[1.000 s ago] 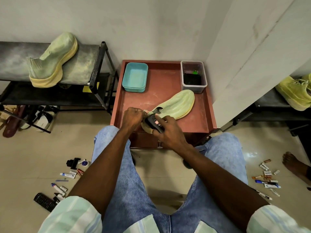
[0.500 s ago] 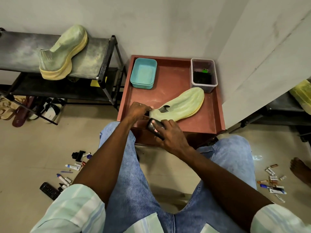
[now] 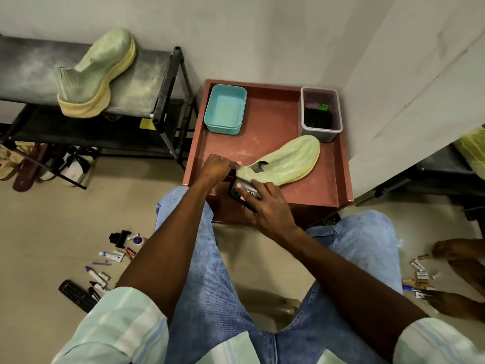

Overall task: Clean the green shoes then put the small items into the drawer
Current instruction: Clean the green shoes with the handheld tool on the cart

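Observation:
A pale green shoe (image 3: pixel 291 160) lies on its side on the red-brown tray table (image 3: pixel 338 177), toe pointing to the far right. My left hand (image 3: pixel 216 166) grips the shoe's heel collar. My right hand (image 3: pixel 265 203) holds a black brush (image 3: pixel 242 191) against the heel end, just below the collar. A second green shoe (image 3: pixel 97 74) stands on the dusty shelf of the black rack at left. Small items (image 3: pixel 110 266) such as tubes, markers and a black remote lie scattered on the floor at left. More small items (image 3: pixel 420 278) lie on the floor at right.
A teal tub (image 3: pixel 225 109) and a clear tub (image 3: pixel 321 114) with dark contents sit at the back of the tray. Sandals (image 3: pixel 29 169) lie under the black rack (image 3: pixel 168 82). Another person's foot (image 3: pixel 456 252) rests near the right-hand items. A white panel stands at right.
The camera has shifted, so the scene sits further right in view. My right hand has drawn the brush slightly back toward the heel's lower edge. My left hand keeps its grip.

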Available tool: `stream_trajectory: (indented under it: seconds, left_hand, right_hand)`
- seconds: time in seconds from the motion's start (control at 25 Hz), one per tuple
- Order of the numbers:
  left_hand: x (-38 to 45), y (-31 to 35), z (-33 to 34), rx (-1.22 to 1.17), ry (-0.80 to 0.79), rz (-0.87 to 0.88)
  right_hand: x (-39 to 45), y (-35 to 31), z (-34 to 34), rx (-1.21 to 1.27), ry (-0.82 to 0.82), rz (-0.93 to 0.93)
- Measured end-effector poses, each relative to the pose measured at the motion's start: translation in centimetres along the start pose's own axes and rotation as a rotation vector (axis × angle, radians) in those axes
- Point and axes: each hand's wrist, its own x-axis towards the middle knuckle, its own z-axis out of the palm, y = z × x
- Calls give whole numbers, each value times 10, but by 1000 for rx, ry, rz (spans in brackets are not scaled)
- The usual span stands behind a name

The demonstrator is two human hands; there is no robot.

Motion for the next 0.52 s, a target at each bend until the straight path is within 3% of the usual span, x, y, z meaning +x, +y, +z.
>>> stream_trajectory:
  seconds: [0.24,0.32,0.44,0.52]
  left_hand:
    - [-1,-1,-3,57,-11,38]
    - [4,-8,-6,95,-1,103]
    - [-4,-7,-6,147,27,174]
    - [-9,-7,-8,147,39,190]
  right_hand:
    - [-3,4,0,24,-26,13]
    - [-2,11,3,75,-52,155]
    - [3,27,0,192,-76,516]
    - [12,14,-1,225,-45,570]
